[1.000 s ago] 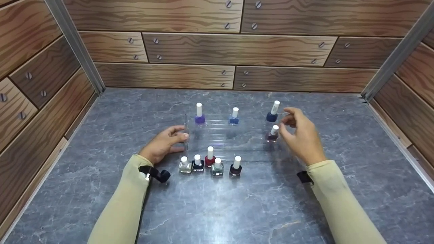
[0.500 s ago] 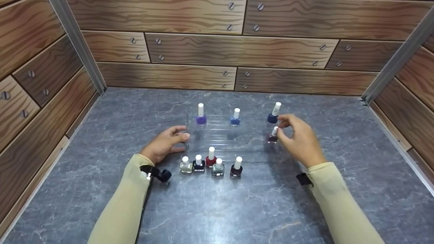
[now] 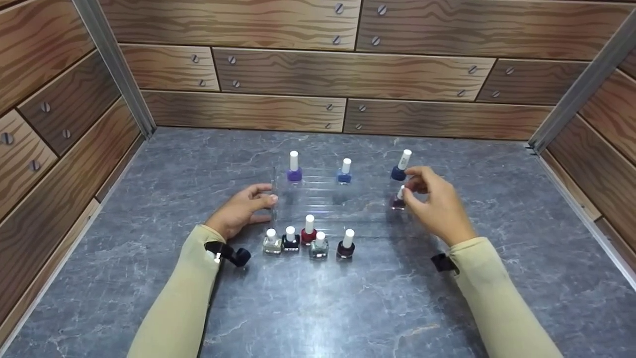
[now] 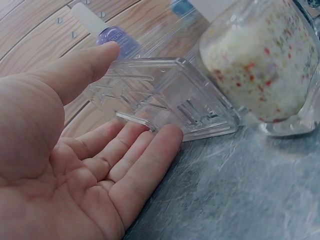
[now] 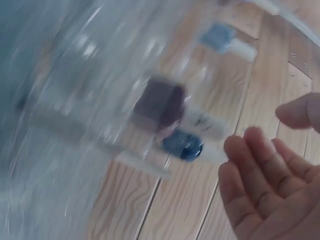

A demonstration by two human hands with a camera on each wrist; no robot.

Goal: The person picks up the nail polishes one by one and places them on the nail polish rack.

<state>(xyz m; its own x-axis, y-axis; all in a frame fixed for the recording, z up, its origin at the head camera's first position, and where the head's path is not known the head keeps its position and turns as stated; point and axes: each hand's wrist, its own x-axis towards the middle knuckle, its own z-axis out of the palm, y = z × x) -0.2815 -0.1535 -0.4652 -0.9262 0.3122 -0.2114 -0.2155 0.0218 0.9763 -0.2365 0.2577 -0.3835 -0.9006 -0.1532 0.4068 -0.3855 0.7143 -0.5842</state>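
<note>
A clear stepped rack (image 3: 318,201) lies mid-table. My left hand (image 3: 241,210) rests at its left end; in the left wrist view the thumb is by the upper edge and the straight fingers (image 4: 155,160) meet the side wall. My right hand (image 3: 437,206) is at the rack's right end, beside a dark purple nail polish bottle (image 3: 398,201) with a white cap. In the blurred right wrist view, thumb and fingers are apart, with nothing between them. A navy nail polish bottle (image 3: 399,172) leans slightly behind it. Purple (image 3: 294,174) and blue (image 3: 344,175) bottles stand along the back.
Several nail polish bottles stand before the rack: a speckled pale one (image 3: 272,244), a black one (image 3: 290,242), a red one (image 3: 308,234), a glittery greenish one (image 3: 319,247) and a very dark one (image 3: 346,248). Wood-patterned walls (image 3: 278,112) enclose the grey table (image 3: 318,308).
My right hand has moved left and slightly down, its thumb now overlapping the dark purple bottle's cap in the head view. The left hand stays at the rack's end.
</note>
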